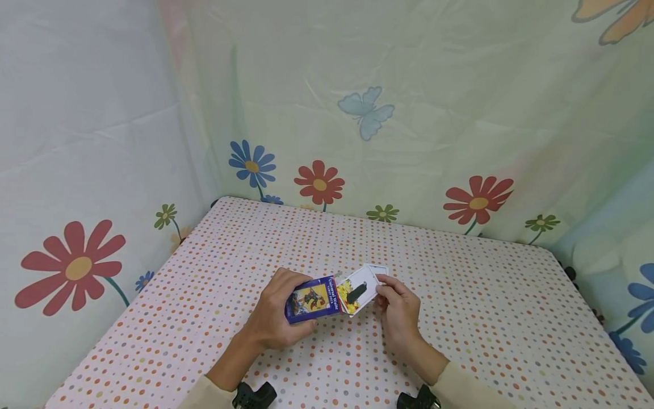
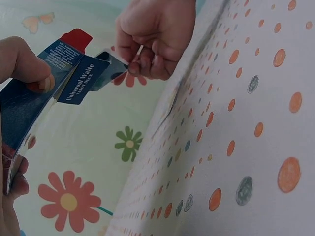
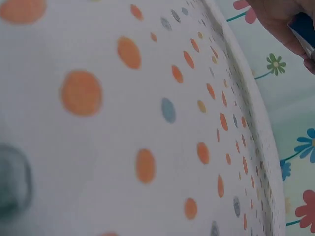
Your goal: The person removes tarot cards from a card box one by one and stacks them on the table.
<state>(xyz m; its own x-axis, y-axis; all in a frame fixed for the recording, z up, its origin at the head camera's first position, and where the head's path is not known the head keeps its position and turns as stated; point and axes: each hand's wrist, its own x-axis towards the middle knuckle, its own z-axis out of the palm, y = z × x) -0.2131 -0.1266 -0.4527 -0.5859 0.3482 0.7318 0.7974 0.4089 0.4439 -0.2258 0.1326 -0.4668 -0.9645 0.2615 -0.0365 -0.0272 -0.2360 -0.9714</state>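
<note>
In the head view my left hand [image 1: 278, 312] grips a blue tarot card box [image 1: 311, 300], thumb on the near side and fingers over the far side. The lettered flap of the box stands open towards the right. Some tarot cards [image 1: 359, 288], the top one yellow and white with a dark figure, lie slantwise at that open end. My right hand [image 1: 401, 312] pinches their outer edge between thumb and fingers. The left wrist view shows the box [image 2: 29, 93] with its red tab [image 2: 77, 39] raised, and the right hand [image 2: 157, 37] beyond it. How many cards are held is hidden.
A white-edged card [image 1: 380, 269] shows just behind the pinched ones; whether it touches the table is unclear. The dotted cloth [image 1: 460, 318] covers the table, which meets flowered curtains [image 1: 409, 159] at the back and sides. Black straps with devices [image 1: 254, 396] sit on both wrists.
</note>
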